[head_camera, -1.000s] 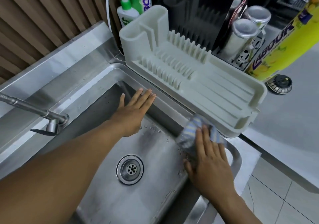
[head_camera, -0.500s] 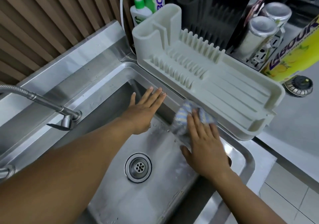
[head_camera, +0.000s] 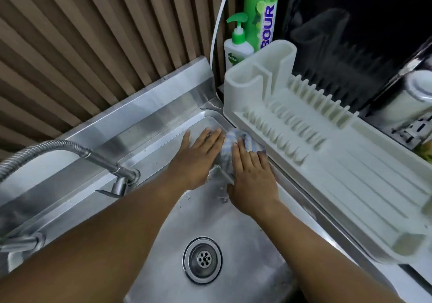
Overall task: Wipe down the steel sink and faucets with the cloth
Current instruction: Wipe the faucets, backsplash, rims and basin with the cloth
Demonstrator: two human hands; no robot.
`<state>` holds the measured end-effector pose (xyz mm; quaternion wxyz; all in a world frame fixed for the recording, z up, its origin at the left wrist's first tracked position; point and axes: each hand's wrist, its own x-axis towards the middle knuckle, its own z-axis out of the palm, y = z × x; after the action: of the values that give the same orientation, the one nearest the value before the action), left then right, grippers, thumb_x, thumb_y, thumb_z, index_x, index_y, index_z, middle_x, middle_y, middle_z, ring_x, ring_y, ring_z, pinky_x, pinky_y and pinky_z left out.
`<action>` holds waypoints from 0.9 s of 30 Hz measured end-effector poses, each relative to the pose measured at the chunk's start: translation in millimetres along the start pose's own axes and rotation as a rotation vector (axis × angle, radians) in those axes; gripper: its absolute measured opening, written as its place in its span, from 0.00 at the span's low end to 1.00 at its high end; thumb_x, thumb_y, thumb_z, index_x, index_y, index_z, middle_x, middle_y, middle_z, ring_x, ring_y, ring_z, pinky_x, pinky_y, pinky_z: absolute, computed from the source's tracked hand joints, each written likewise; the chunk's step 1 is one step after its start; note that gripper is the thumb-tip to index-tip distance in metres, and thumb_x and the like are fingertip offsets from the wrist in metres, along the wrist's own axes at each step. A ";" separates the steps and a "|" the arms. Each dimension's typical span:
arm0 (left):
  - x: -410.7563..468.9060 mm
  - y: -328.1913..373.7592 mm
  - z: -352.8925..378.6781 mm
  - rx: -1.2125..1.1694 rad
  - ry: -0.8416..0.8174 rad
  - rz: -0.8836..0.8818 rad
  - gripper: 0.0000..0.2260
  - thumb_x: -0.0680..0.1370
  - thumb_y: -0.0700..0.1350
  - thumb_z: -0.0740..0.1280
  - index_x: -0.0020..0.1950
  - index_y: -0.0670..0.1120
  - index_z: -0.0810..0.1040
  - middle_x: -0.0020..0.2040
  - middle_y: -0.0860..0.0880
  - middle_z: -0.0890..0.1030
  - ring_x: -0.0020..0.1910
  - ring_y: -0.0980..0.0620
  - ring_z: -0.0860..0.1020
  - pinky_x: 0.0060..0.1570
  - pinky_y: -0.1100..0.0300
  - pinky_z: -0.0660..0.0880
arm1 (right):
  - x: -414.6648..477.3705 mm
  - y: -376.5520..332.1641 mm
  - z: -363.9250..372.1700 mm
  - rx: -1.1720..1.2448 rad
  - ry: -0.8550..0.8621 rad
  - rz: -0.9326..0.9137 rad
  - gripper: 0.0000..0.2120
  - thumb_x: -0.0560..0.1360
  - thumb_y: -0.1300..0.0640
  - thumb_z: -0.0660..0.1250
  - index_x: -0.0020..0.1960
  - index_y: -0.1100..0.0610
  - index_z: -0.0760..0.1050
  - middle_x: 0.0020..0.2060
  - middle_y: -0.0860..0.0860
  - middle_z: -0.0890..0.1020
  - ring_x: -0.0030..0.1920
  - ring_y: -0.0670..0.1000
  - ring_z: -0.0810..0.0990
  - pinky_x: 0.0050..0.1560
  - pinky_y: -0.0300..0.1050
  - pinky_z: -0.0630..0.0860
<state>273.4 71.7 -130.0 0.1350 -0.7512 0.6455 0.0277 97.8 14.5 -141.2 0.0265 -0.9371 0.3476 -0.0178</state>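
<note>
Sink-cleaning view from a head-worn camera, looking down into a steel sink [head_camera: 245, 232]. Near centre, right hand [head_camera: 252, 176] laid flat, fingers straight and close together, pressing a pale blue-striped cloth [head_camera: 233, 139] against the basin wall at 1 o'clock, just under the rim beside a white dish rack [head_camera: 350, 186]. Probably flattened this way to spread pressure over the cloth and work it into the back corner.

Left hand [head_camera: 198, 160] just beside it at 11 o'clock, palm down on the basin's back wall, fingers straight and together, thumb spread, fingertips at the cloth's edge. Likely bracing the lean forward or steadying the cloth; cannot tell which.

Water droplets on the steel near both wrists. Round drain [head_camera: 202, 259] at 6 o'clock, well apart from the hands. Flexible faucet [head_camera: 98, 158] at 9 o'clock, spout angled down over the basin, untouched, seemingly left for a later pass.

Pump soap bottle [head_camera: 237, 48] and tall green bottle [head_camera: 261, 10] at 12 o'clock, tucked behind the rack, out of the wiping path. Ribbed brown wall panel [head_camera: 93, 45] from 10 to 12 o'clock.
</note>
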 end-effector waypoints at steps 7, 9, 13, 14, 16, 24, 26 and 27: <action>-4.0 4.4 -4.9 -0.080 -0.032 -0.013 0.40 0.80 0.43 0.60 0.79 0.47 0.32 0.80 0.51 0.33 0.79 0.48 0.34 0.74 0.36 0.41 | -65.3 15.2 -13.1 0.114 -0.109 0.015 0.47 0.67 0.44 0.73 0.78 0.65 0.60 0.76 0.61 0.66 0.71 0.62 0.72 0.71 0.59 0.58; -4.9 4.9 -6.1 -0.111 -0.048 -0.018 0.41 0.79 0.41 0.60 0.79 0.48 0.31 0.79 0.51 0.32 0.78 0.48 0.32 0.74 0.36 0.40 | -102.3 23.5 -14.8 0.116 -0.090 0.079 0.45 0.65 0.43 0.68 0.75 0.66 0.65 0.73 0.63 0.71 0.64 0.64 0.78 0.65 0.59 0.63; -4.2 5.6 -7.3 -0.119 -0.066 -0.031 0.43 0.79 0.40 0.62 0.78 0.48 0.29 0.79 0.51 0.30 0.77 0.48 0.31 0.74 0.36 0.39 | -83.6 19.6 -5.9 0.061 -0.064 0.063 0.46 0.64 0.45 0.70 0.74 0.68 0.66 0.73 0.65 0.69 0.63 0.65 0.76 0.65 0.60 0.64; -4.4 6.3 -8.3 -0.111 -0.069 -0.037 0.44 0.78 0.40 0.62 0.78 0.48 0.29 0.79 0.51 0.30 0.78 0.48 0.31 0.74 0.36 0.39 | -62.3 14.4 -3.6 0.055 -0.071 0.020 0.48 0.63 0.46 0.73 0.76 0.68 0.63 0.74 0.64 0.68 0.66 0.64 0.74 0.68 0.60 0.62; -3.6 6.6 -13.4 -0.073 -0.096 -0.044 0.45 0.78 0.43 0.64 0.78 0.47 0.31 0.80 0.50 0.32 0.78 0.47 0.33 0.75 0.37 0.41 | -11.7 0.0 0.1 0.020 -0.033 -0.032 0.49 0.65 0.48 0.75 0.78 0.67 0.59 0.76 0.63 0.65 0.72 0.62 0.70 0.73 0.58 0.56; -10.9 1.0 -34.7 -0.090 -0.096 -0.048 0.37 0.80 0.46 0.64 0.81 0.47 0.44 0.82 0.51 0.45 0.80 0.47 0.37 0.75 0.37 0.37 | 6.5 -0.3 -7.7 0.074 -0.056 -0.055 0.47 0.64 0.52 0.75 0.77 0.67 0.62 0.76 0.61 0.67 0.73 0.61 0.70 0.75 0.57 0.53; -29.3 7.2 -32.0 -0.193 -0.007 -0.119 0.34 0.80 0.46 0.62 0.81 0.47 0.47 0.82 0.51 0.48 0.80 0.47 0.38 0.76 0.39 0.39 | -14.2 6.3 -8.2 0.078 -0.054 -0.058 0.49 0.63 0.52 0.77 0.77 0.67 0.61 0.75 0.61 0.68 0.71 0.61 0.71 0.74 0.57 0.55; -39.1 11.7 -30.2 -0.267 0.069 -0.170 0.31 0.80 0.46 0.60 0.81 0.46 0.51 0.82 0.50 0.52 0.80 0.47 0.41 0.76 0.39 0.42 | -20.2 9.7 -6.6 0.074 -0.038 -0.052 0.50 0.63 0.51 0.77 0.77 0.67 0.61 0.75 0.62 0.68 0.71 0.61 0.71 0.74 0.57 0.56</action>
<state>251.5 100.7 -94.4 0.0134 -0.8150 0.5743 0.0759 75.8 20.1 -135.5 0.0674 -0.9443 0.3219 -0.0134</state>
